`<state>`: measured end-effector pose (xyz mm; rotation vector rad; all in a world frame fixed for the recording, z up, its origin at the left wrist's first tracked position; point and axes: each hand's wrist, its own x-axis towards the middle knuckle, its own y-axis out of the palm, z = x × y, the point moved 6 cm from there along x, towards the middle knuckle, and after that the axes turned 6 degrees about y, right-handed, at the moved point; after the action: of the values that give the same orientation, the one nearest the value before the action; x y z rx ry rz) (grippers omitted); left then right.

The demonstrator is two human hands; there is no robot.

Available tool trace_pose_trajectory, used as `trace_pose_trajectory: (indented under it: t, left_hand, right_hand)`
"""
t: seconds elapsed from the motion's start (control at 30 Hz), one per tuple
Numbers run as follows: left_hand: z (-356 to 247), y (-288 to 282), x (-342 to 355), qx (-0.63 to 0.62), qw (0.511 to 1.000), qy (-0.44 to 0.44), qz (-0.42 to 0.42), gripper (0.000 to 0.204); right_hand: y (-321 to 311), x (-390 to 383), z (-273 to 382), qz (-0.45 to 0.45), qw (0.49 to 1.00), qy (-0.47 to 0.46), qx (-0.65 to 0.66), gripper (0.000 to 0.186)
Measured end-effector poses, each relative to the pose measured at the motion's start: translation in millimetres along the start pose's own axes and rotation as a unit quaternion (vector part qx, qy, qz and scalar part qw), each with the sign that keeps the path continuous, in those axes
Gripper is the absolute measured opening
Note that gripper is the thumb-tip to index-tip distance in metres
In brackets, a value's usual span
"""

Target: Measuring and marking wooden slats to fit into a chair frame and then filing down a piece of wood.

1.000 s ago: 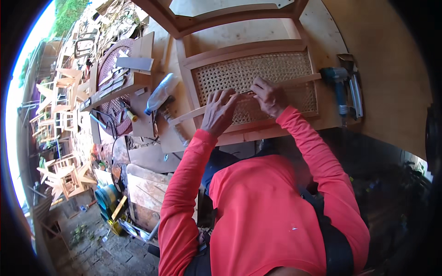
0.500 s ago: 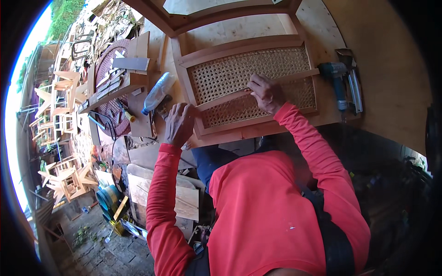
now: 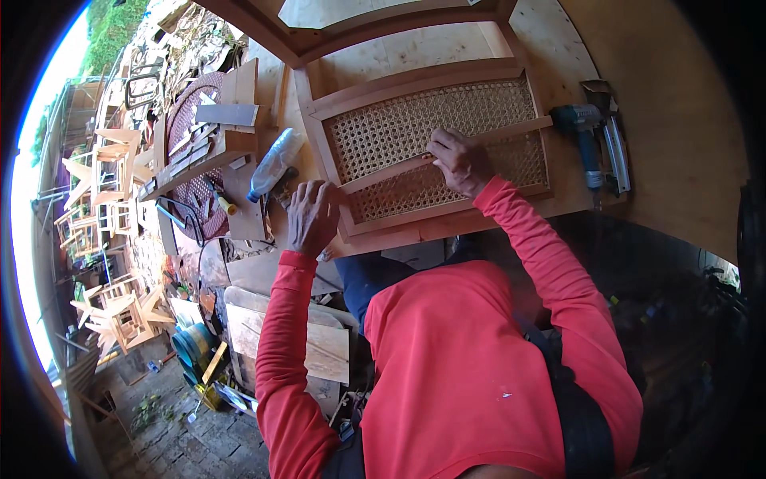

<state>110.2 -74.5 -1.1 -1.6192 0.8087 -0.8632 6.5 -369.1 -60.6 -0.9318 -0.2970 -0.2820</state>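
Observation:
A wooden frame with woven cane panels (image 3: 399, 120) lies on the workbench before me. A thin wooden strip (image 3: 511, 130) runs across the cane from the frame's left side to its right side. My left hand (image 3: 311, 217) is closed at the strip's left end, fingers bent over the frame's edge. Farther right, my right hand (image 3: 461, 162) rests on the strip with its fingers pinched. A small dark tip shows at that pinch; what it belongs to is too small to make out.
A teal nail gun (image 3: 586, 140) lies right of the frame. Left of it are a plastic bottle (image 3: 275, 164), a yellow-handled tool (image 3: 223, 199) and a wooden block with strips (image 3: 227, 142). Stacked wooden chair frames (image 3: 124, 311) stand on the floor, far left.
Both hands keep nearly the same places on the strip and frame. The view shifts very slightly; nothing is picked up or put down.

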Motion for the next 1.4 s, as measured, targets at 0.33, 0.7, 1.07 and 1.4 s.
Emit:
trace_pose_trajectory:
  t: [0.33,0.7,1.07,1.4]
  left_hand:
    - [-30.0,15.4,22.5,-0.029,0.995,0.075,-0.058,0.037]
    - [-33.8,29.3,23.6,-0.053,0.993,0.075,-0.077,0.035]
    - [-36.8,30.3,24.4,-0.047,0.990,0.081,-0.101,0.029]
    - [-36.9,27.9,26.6,-0.059,0.991,0.080,-0.092,0.031]
  right_hand:
    - [-0.7,0.9,1.0,0.013,1.000,0.007,0.001,0.034]
    - [-13.1,-0.9,-4.0,-0.008,0.995,0.044,0.086,0.026]
    - [-80.6,-47.8,-13.8,-0.177,0.937,0.217,0.209,0.013]
    - [-39.4,-53.4,4.1,-0.190,0.934,0.213,0.214,0.018]
